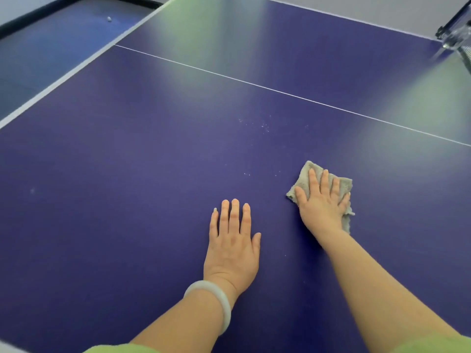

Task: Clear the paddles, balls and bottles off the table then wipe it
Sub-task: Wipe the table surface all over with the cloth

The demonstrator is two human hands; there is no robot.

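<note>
The blue table-tennis table [132,159] fills the view, with a thin white centre line running across it. My right hand [321,200] lies flat with straight fingers on a folded grey cloth [304,172], pressing it onto the table at the right of centre. My left hand [233,240] rests palm down on the bare surface just left of the cloth, fingers straight, holding nothing. A pale bangle sits on the left wrist. Small white specks [263,126] dot the table beyond the hands. No paddles or bottles show on the table.
A white ball [109,19] lies on the blue floor beyond the table's left edge. The net post and clamp [451,34] stand at the far right corner. The table's white-edged left side [63,77] runs diagonally.
</note>
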